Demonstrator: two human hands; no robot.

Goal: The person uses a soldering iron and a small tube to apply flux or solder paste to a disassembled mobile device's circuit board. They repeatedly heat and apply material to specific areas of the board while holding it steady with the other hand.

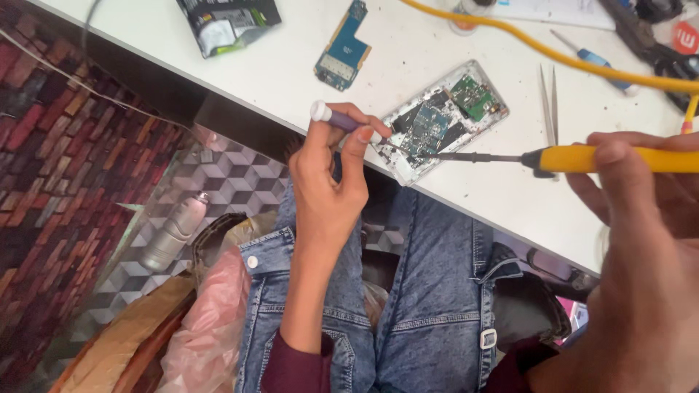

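the left hand [328, 185] pinches a small purple-handled tool [346, 120] between thumb and fingers, its white cap pointing up-left and its thin tip resting on the near corner of the opened phone [444, 120]. the right hand [641, 218] is wrapped round the yellow handle of a soldering iron [582, 159], index finger laid over the top; its dark shaft runs left and the tip meets the phone's lower edge, close to the other tool's tip. the phone lies tilted near the front edge of the white table [291, 65], back off, with green and blue boards showing inside a pale frame.

behind the phone lies a loose blue circuit board [344, 47], and further left a dark foil bag [227, 23]. metal tweezers [550, 102] lie just right of the phone, a blue-handled screwdriver [593, 62] beyond them. a yellow cable [539, 47] curves across the far side of the table.

below the table edge the person's blue jeans [429, 291] fill the middle, dark red sleeves at the wrists. to the left stand a grey bottle [175, 231] and a pink plastic bag [211, 320] on a patterned floor
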